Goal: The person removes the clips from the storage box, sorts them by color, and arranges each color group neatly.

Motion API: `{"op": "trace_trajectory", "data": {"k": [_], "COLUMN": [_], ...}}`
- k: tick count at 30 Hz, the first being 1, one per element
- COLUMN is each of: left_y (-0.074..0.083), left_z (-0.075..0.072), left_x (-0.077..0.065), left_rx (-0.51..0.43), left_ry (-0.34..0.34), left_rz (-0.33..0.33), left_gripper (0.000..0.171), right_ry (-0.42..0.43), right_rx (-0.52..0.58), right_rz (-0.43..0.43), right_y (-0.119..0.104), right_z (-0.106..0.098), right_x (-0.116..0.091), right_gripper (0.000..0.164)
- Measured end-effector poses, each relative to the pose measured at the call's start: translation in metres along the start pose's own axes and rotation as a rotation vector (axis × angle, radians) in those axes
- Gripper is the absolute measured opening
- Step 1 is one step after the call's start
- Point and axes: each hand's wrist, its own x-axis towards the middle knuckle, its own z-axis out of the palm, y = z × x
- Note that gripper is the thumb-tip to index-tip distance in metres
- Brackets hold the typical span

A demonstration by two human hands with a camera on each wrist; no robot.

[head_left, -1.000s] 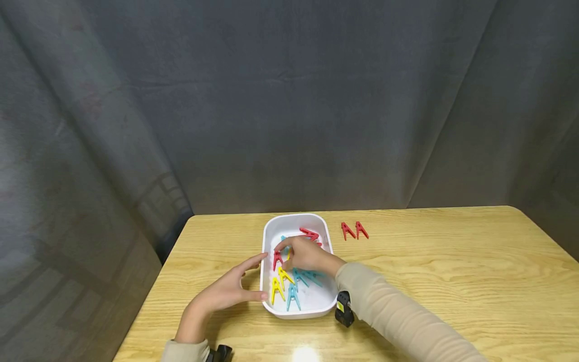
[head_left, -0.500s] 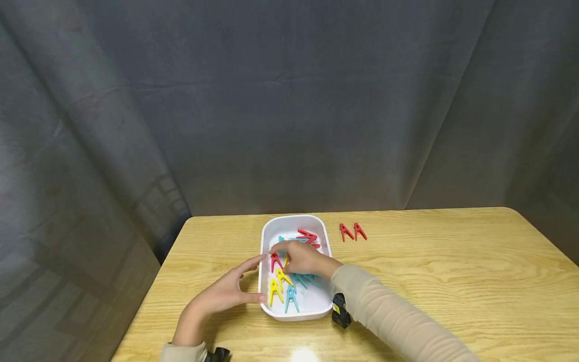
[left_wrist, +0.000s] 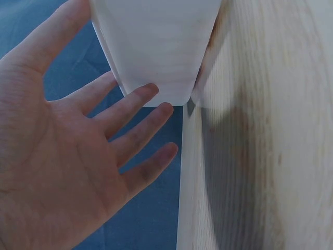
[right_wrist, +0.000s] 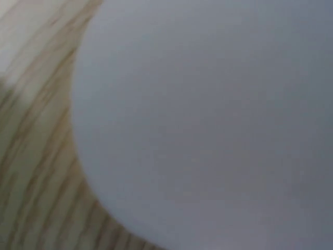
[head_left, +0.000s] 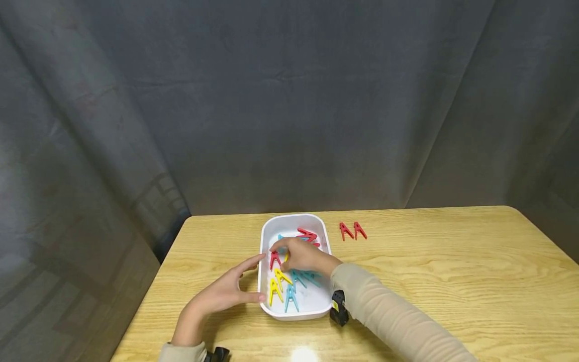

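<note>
In the head view a white tray (head_left: 295, 317) holds several clothespins. My right hand (head_left: 305, 255) reaches into it from the right, its index fingertip at the top of a red clothespin (head_left: 275, 260) and its thumb lower down. Whether they pinch it is unclear. A yellow clothespin shows partly between finger and thumb. Below lie yellow clothespins (head_left: 275, 291) and blue ones (head_left: 291, 299). My left hand (head_left: 221, 290) holds nothing; thumb and fingers are spread against the tray's left side. The left wrist view shows these fingers (left_wrist: 140, 130) extended near the tray's wall (left_wrist: 156, 52).
Two red clothespins (head_left: 353, 231) lie side by side on the wooden table (head_left: 434, 271), right of the tray. More red clothespins (head_left: 307, 234) lie at the tray's far end. A grey curtain (head_left: 289, 110) hangs behind the table. The tray's outer wall (right_wrist: 208, 125) fills most of the right wrist view.
The view has shifted slightly. Both hands keep nearly the same places, the right over the tray and the left at its side. No clothespin has visibly changed position.
</note>
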Motion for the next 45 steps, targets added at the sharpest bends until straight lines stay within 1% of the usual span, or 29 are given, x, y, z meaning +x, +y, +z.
{"op": "trace_trajectory", "data": {"k": [4, 6, 10, 13, 17, 20, 25, 28, 33, 38, 42, 45], "left_y": [0.001, 0.001, 0.0, 0.0, -0.001, -0.001, -0.001, -0.001, -0.001, -0.002, -0.002, -0.003], "left_z": [-0.001, -0.001, -0.002, -0.004, -0.005, -0.006, -0.007, -0.007, -0.006, -0.006, -0.005, -0.004], "left_x": [0.001, 0.001, 0.001, 0.0, -0.001, -0.003, -0.004, -0.005, -0.005, -0.005, -0.004, -0.004], "left_rx": [0.001, 0.005, 0.007, 0.007, 0.003, -0.001, 0.001, 0.002, 0.001, 0.001, -0.005, -0.006], "left_ry": [0.0, 0.001, 0.002, 0.001, -0.003, -0.005, 0.002, 0.005, 0.007, 0.011, 0.012, 0.011], "left_rz": [-0.011, -0.013, -0.023, -0.028, -0.026, -0.029, -0.024, -0.024, -0.035, -0.058, -0.079, -0.078], "left_gripper": [0.088, 0.088, 0.089, 0.089, 0.089, 0.088, 0.088, 0.088, 0.089, 0.089, 0.09, 0.089], "right_ry": [0.001, -0.006, -0.009, 0.005, 0.034, 0.05, 0.061, 0.078, 0.103, 0.119, 0.148, 0.174], "right_rx": [0.09, 0.106, 0.099, 0.069, 0.058, 0.077, 0.111, 0.104, 0.075, 0.046, 0.03, 0.02], "right_rz": [0.012, 0.008, -0.026, -0.078, -0.17, -0.227, -0.289, -0.285, -0.238, -0.211, -0.206, -0.207], "right_y": [0.0, 0.001, 0.002, 0.002, 0.001, 0.0, 0.003, 0.006, 0.014, 0.027, 0.038, 0.045], "right_z": [-0.006, -0.009, -0.012, -0.016, -0.024, -0.031, -0.042, -0.047, -0.056, -0.064, -0.07, -0.075], "right_x": [-0.002, -0.004, -0.009, -0.012, -0.019, -0.025, -0.036, -0.043, -0.056, -0.068, -0.077, -0.083], "right_gripper": [0.045, 0.045, 0.044, 0.041, 0.039, 0.038, 0.036, 0.037, 0.039, 0.04, 0.043, 0.043]}}
